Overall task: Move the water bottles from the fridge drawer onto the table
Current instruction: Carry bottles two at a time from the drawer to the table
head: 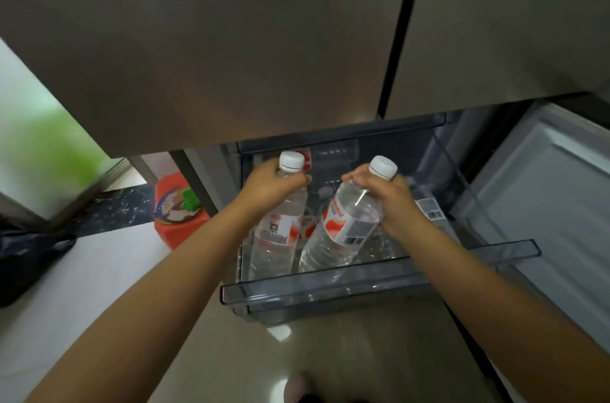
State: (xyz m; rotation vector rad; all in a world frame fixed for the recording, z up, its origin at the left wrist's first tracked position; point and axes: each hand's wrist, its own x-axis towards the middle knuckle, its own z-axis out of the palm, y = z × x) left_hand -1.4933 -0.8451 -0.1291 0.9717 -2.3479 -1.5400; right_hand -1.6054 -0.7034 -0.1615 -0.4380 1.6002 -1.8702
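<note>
the left hand (269, 183) held one water bottle (277, 231) at its neck, the fingers (297, 182) curled tight just under the white cap. the right hand (389, 196) held a second water bottle (343, 224) in the same way, gripping the shoulder below its cap. both bottles were tilted, and their bases were low inside the clear fridge drawer (379, 274), which stood pulled out under the closed upper doors (231, 39).

to do this step well, it seemed best to lift each bottle straight up until its base passed over the front wall of the drawer, and only then to draw it toward the body. the neck grip was narrow and the bottles looked full, so a firm hold would be needed, because cold plastic may be wet and slippery.

behind and below the fingers more bottles (305, 227) seemed to lie in the drawer, but the view there was dim and i could not count them.

the floor (346, 353) was pale and shiny tile. left of the left hand stood an orange container (178, 214), and a dark bag (29, 257) lay further left. no tabletop was in view.
</note>
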